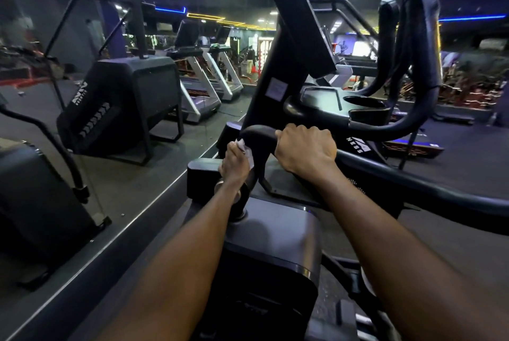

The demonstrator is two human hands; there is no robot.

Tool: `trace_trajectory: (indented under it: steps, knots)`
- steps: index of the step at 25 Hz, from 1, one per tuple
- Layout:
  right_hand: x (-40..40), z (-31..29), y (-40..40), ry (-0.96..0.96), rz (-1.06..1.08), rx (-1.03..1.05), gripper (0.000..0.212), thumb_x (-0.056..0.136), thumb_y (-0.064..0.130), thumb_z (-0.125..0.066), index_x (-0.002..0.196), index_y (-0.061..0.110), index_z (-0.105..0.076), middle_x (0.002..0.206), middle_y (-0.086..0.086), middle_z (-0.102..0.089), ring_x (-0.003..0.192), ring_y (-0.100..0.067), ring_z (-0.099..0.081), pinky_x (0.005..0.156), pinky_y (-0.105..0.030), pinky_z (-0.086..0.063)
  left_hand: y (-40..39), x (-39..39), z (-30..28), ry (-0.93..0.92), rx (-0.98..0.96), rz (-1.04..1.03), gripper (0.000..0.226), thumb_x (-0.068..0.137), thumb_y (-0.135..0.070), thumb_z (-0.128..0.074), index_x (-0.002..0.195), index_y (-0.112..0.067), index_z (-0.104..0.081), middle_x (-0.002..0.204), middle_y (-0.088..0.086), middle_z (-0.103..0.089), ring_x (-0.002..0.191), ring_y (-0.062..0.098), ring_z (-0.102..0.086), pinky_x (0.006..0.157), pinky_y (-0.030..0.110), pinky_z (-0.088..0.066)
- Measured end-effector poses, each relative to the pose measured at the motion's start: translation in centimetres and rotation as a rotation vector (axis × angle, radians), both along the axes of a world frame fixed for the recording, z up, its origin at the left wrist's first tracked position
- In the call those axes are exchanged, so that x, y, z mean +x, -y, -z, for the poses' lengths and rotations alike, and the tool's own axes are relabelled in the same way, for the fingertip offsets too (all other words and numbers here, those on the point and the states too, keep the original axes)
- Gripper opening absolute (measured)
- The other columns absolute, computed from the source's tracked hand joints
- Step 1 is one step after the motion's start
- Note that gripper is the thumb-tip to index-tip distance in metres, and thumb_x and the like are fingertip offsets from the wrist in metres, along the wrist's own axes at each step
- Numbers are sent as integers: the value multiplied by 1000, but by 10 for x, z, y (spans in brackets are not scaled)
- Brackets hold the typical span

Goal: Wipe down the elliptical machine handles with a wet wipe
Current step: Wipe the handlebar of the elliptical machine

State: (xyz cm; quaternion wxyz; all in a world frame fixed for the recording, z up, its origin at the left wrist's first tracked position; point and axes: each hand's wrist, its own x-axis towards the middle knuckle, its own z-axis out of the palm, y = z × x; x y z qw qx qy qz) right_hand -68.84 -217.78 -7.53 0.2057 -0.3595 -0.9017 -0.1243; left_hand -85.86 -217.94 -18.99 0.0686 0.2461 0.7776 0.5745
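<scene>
The elliptical's black curved handle point(259, 134) bends down in front of me at the middle of the view. My left hand point(234, 164) grips a crumpled white wet wipe point(246, 152) and holds it against the handle's descending left part. My right hand point(305, 148) is curled over the top of the same handle, just right of the bend. A second long black handle point(424, 84) rises at the right, untouched. The wipe is mostly hidden under my left fingers.
The elliptical's console tray with cup holder point(363, 101) sits behind the handle, its dark housing point(272, 244) below my arms. A stair-climber point(121, 104) and treadmills point(203, 87) line the left. Grey floor strip point(132, 192) runs along the left side.
</scene>
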Motion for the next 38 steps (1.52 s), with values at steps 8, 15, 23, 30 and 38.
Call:
trace_trajectory:
  steps: [8,15,23,30,38]
  knots:
    - [-1,3,-1,-12,-4,37,42,105,37,-28,107,12,-62,104,-9,-72,96,-34,-67,69,-38,-30,-16,-14,-40,-128,65,172,50,96,-44,-25,97,-11,-63,114,22,-65,108,36,-58,95,50,-44]
    - [3,4,5,-85,-8,58,29,98,24,-40,109,11,-63,112,-13,-65,95,-35,-65,65,-37,-33,-1,1,-90,-339,-302,431,41,93,-39,-35,64,-19,-55,80,7,-63,84,26,-59,73,39,-41]
    - [35,51,21,-519,-506,198,8,82,14,-54,81,8,-58,83,-16,-57,74,-33,-51,68,-44,-42,7,52,-122,-653,-582,536,39,96,-35,-39,64,-15,-52,88,13,-65,97,32,-60,94,46,-39]
    - [92,121,-32,-357,-253,-595,23,84,28,-47,72,12,-58,76,-12,-68,71,-37,-63,62,-39,-51,17,129,-120,-628,-439,456,42,100,-30,-40,63,-13,-53,74,9,-59,94,39,-59,89,42,-39]
    - [153,97,-64,-724,-319,-1511,11,94,9,-51,90,9,-61,68,-4,-57,44,-8,-48,42,-19,-35,25,242,-103,-654,-49,316,52,96,-34,-39,72,4,-66,73,16,-64,76,28,-57,81,45,-41]
